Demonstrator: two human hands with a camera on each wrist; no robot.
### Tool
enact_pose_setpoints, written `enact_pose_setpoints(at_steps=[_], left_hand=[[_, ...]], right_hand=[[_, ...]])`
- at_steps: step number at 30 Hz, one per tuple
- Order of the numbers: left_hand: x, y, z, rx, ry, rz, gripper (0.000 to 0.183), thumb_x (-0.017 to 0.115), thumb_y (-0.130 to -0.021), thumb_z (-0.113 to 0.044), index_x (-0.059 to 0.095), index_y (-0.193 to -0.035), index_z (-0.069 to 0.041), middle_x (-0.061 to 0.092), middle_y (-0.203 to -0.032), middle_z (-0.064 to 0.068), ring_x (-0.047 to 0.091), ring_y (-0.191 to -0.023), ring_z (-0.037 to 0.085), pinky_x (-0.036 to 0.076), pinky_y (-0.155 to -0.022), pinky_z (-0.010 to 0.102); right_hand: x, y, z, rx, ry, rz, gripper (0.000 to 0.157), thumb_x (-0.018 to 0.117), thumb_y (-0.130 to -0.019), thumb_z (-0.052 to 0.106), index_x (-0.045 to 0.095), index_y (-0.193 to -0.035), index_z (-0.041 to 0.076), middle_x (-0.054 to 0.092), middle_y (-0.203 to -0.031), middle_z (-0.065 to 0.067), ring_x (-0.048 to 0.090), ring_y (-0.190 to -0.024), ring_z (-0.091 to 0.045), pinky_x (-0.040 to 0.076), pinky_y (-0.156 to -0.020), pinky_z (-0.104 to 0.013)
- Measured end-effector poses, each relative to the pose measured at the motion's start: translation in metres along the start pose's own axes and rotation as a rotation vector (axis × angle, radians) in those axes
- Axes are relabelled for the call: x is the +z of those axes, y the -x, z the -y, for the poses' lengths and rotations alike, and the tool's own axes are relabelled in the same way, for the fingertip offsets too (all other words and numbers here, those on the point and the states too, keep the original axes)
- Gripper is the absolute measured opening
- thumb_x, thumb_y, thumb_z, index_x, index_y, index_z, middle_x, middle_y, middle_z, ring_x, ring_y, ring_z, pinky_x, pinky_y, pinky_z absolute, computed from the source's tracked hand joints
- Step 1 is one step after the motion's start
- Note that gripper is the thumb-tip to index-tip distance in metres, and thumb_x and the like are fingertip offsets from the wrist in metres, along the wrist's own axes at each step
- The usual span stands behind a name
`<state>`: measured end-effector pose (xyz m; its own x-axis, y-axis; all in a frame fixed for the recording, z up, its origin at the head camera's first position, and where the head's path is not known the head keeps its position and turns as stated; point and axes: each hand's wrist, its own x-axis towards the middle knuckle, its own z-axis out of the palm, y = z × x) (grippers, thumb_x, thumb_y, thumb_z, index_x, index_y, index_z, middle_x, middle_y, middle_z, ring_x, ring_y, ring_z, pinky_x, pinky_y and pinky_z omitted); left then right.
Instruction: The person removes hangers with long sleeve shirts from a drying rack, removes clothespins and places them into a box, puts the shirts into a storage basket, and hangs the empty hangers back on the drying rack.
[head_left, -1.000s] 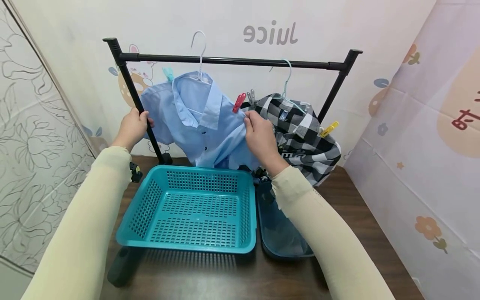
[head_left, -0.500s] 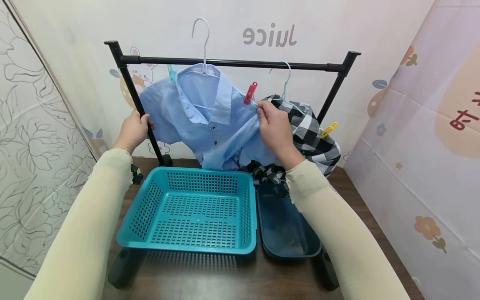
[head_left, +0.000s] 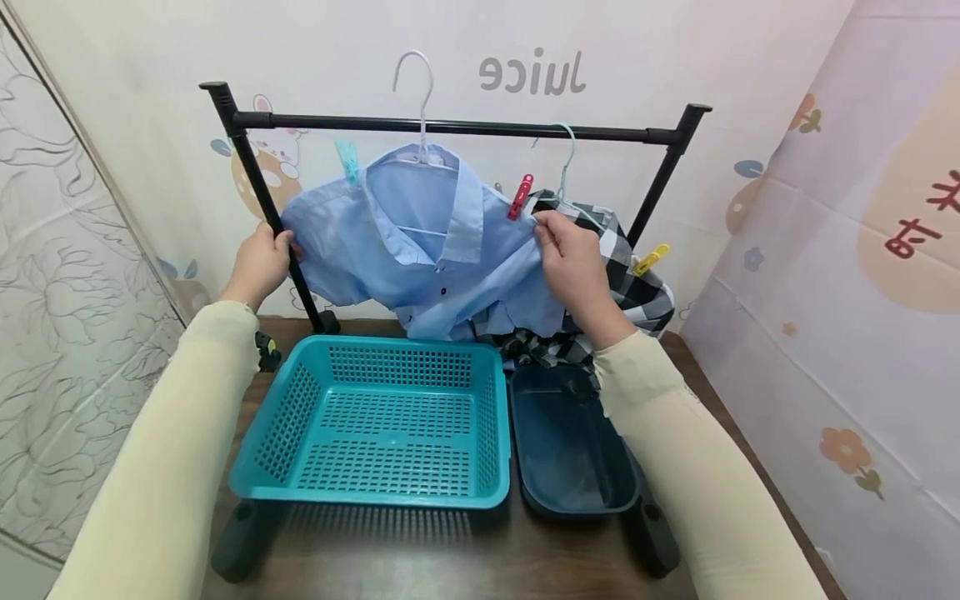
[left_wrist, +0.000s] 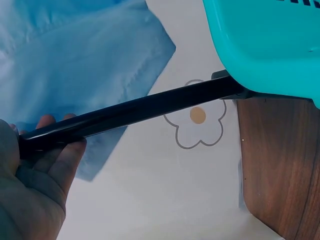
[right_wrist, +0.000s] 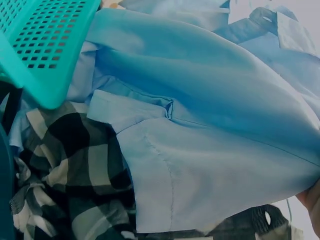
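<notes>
A light blue short-sleeved shirt [head_left: 420, 225] on a white hanger [head_left: 423, 100] is in front of the black clothes rack [head_left: 360, 123]; the hanger's hook stands above the rail. My right hand [head_left: 577, 262] pinches the shirt's shoulder near a red clothespin [head_left: 520, 197]. A light blue clothespin [head_left: 347, 158] sits on the other shoulder. My left hand [head_left: 258, 262] holds the rack's left post [left_wrist: 135, 110], its fingers behind it close to the sleeve [left_wrist: 85, 70]. In the right wrist view, only the edge of my right hand [right_wrist: 311, 207] shows beside the stretched shirt.
A black-and-white checked shirt [head_left: 645, 300] hangs at the right on a pale green hanger [head_left: 567, 162], with a yellow clothespin [head_left: 650, 259]. A turquoise perforated basket [head_left: 375, 504] and a dark blue bin [head_left: 581, 508] stand on the wooden table [head_left: 390, 562].
My right hand has moved right with the blue shirt, spreading its shoulder. The hanger's hook has shifted right, rising and then lowering slightly. My left hand stays at the post.
</notes>
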<state>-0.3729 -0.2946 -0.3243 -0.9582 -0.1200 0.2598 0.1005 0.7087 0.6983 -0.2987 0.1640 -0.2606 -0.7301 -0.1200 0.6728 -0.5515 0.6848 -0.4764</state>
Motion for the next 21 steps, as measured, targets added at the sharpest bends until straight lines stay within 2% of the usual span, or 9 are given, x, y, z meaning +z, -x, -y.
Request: enact_pose_setpoints(at_steps=[4,6,11,16,21], left_hand=[[-0.002,0.000,0.005,0.008,-0.025,0.003,0.056,0.024,-0.111,-0.045,0.044,-0.133,0.003,0.063,-0.121,0.024,0.063,-0.113,0.041,0.047,-0.094,0.053],[-0.002,-0.001,0.007,0.015,-0.034,0.009,0.057,0.023,-0.111,-0.046,0.044,-0.132,0.003,0.064,-0.121,0.024,0.063,-0.113,0.041,0.047,-0.093,0.053],[-0.001,-0.002,0.008,0.014,-0.013,0.011,0.057,0.023,-0.111,-0.046,0.044,-0.133,0.003,0.064,-0.121,0.024,0.063,-0.114,0.040,0.047,-0.096,0.054],[0.000,0.001,0.007,-0.017,0.015,0.024,0.057,0.023,-0.111,-0.047,0.043,-0.137,0.000,0.064,-0.123,0.022,0.062,-0.118,0.038,0.045,-0.098,0.054],[0.001,0.000,0.004,-0.025,0.006,0.042,0.057,0.022,-0.111,-0.048,0.043,-0.136,0.000,0.065,-0.124,0.021,0.062,-0.119,0.038,0.045,-0.099,0.055]], right_hand=[[-0.005,0.002,-0.002,0.009,-0.001,-0.001,0.027,0.051,-0.109,0.025,0.070,-0.120,0.009,0.074,-0.104,-0.010,0.055,-0.072,-0.022,0.041,-0.062,-0.035],[-0.010,0.002,-0.002,0.005,0.005,-0.020,0.027,0.051,-0.109,0.024,0.071,-0.119,0.008,0.074,-0.105,-0.011,0.058,-0.075,-0.021,0.044,-0.066,-0.035],[-0.026,-0.004,0.005,0.011,0.004,-0.087,0.027,0.052,-0.108,0.023,0.072,-0.117,0.007,0.075,-0.110,-0.011,0.063,-0.086,-0.019,0.046,-0.074,-0.032],[-0.043,-0.015,0.013,0.053,-0.042,-0.162,0.029,0.052,-0.108,0.023,0.072,-0.116,0.004,0.073,-0.102,-0.011,0.057,-0.081,-0.014,0.042,-0.071,-0.022],[-0.063,-0.021,0.024,0.106,-0.077,-0.224,0.029,0.053,-0.108,0.023,0.073,-0.117,0.004,0.069,-0.101,-0.009,0.053,-0.081,-0.011,0.040,-0.071,-0.021]])
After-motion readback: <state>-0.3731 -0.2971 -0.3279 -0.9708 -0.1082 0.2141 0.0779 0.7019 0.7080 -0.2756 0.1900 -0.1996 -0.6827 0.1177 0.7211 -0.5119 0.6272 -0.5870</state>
